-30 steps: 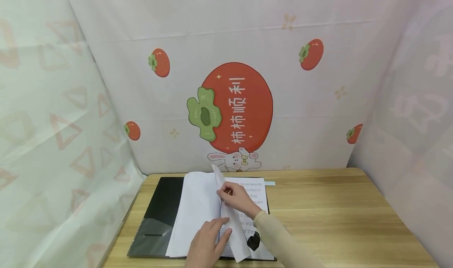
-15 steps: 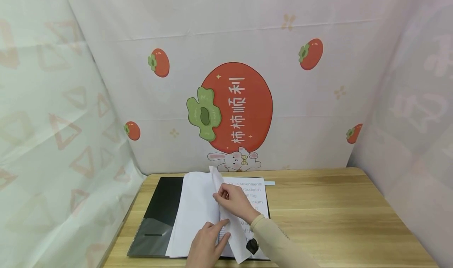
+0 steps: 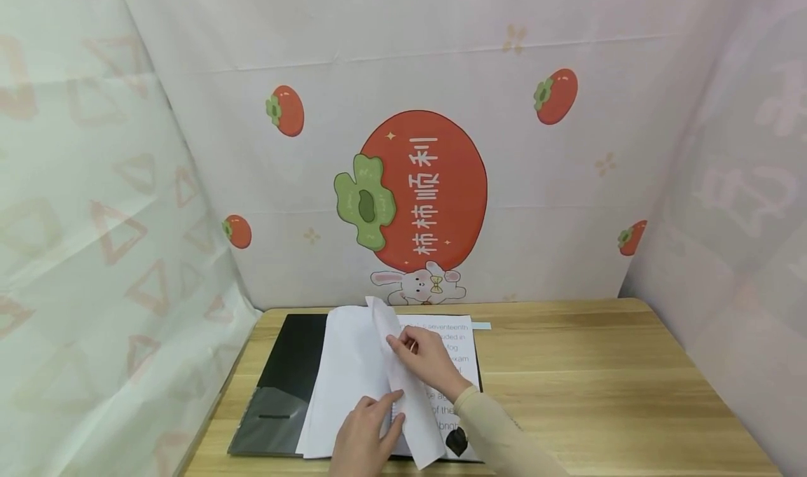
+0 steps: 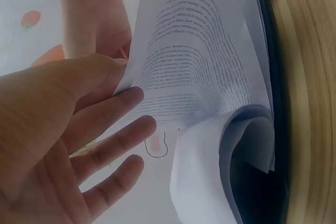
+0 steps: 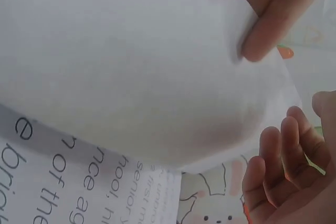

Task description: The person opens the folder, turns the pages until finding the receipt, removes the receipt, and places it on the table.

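A folder (image 3: 267, 421) with a black cover lies open on the table, with white printed sheets inside. One page (image 3: 406, 393) stands half turned over the middle, its blank face towards the right. My right hand (image 3: 429, 358) lies against that blank face with bent fingers; in the right wrist view its thumb and fingertips (image 5: 270, 135) show apart near the page's edge. My left hand (image 3: 368, 424) touches the sheets near the fold, thumb and index finger spread. The left wrist view shows its fingers (image 4: 118, 142) fairly straight, beside the page's printed face.
The wooden table (image 3: 599, 379) extends to the right of the folder. A pale blue tab (image 3: 481, 326) sticks out at its upper right. A black heart-like shape (image 3: 457, 442) is on the right-hand sheet. A patterned curtain (image 3: 555, 239) closes off the back.
The top of the half-turned page has leaned a little farther left. My right hand has shifted slightly on it, while my left hand has stayed nearly in place.
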The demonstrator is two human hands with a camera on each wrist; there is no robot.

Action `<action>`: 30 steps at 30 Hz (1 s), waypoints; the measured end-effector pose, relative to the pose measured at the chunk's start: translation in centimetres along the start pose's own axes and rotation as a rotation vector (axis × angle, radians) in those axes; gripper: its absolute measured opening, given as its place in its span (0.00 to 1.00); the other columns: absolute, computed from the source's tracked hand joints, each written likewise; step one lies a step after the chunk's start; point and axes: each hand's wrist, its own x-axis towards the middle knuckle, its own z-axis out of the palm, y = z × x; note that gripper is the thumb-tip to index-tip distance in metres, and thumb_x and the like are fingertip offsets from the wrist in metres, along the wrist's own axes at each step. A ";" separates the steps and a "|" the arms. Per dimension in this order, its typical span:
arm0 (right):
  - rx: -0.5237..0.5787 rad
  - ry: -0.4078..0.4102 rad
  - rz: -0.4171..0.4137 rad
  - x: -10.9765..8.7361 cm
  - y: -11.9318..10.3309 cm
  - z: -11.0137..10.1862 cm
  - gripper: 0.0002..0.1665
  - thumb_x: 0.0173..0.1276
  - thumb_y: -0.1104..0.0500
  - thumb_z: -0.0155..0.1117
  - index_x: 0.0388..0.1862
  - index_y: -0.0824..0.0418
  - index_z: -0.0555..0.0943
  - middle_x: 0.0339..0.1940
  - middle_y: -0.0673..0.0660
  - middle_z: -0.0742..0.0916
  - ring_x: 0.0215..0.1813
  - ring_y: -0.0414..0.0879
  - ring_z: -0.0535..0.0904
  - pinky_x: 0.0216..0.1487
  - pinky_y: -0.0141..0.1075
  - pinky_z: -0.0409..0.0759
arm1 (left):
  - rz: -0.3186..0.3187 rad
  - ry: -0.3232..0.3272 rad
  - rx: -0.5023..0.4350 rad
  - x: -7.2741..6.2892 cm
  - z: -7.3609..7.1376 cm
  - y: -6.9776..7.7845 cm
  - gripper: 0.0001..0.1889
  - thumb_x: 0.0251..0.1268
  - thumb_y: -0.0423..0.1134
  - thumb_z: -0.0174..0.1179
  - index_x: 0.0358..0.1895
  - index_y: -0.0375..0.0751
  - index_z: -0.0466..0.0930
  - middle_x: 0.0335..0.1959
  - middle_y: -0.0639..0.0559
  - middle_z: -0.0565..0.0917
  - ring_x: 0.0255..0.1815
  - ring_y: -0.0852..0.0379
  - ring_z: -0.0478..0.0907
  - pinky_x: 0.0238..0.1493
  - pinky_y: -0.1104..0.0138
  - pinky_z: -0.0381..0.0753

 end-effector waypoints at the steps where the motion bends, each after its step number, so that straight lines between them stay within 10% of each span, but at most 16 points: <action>1: -0.007 0.017 0.008 0.0 0.3 -0.2 0.20 0.80 0.43 0.63 0.29 0.51 0.81 0.24 0.44 0.79 0.29 0.38 0.73 0.27 0.31 0.74 | -0.006 0.005 0.001 0.0 0.0 -0.1 0.16 0.67 0.44 0.73 0.56 0.49 0.90 0.32 0.55 0.85 0.29 0.62 0.77 0.25 0.67 0.73; 19: -0.083 0.218 0.324 -1.8 7.6 -3.6 0.09 0.77 0.57 0.65 0.36 0.61 0.82 0.32 0.52 0.83 0.30 0.44 0.74 0.32 0.34 0.73 | -0.166 0.069 0.030 -1.0 -0.4 -1.1 0.15 0.65 0.40 0.73 0.55 0.50 0.90 0.32 0.56 0.84 0.30 0.60 0.78 0.25 0.66 0.74; 30: -0.113 0.292 0.417 -3.0 10.2 -5.1 0.26 0.75 0.59 0.64 0.63 0.77 0.78 0.50 0.69 0.83 0.54 0.61 0.78 0.55 0.55 0.79 | -0.313 0.104 0.029 -1.1 -0.9 -2.2 0.16 0.65 0.43 0.73 0.55 0.48 0.89 0.32 0.53 0.83 0.30 0.57 0.80 0.25 0.62 0.75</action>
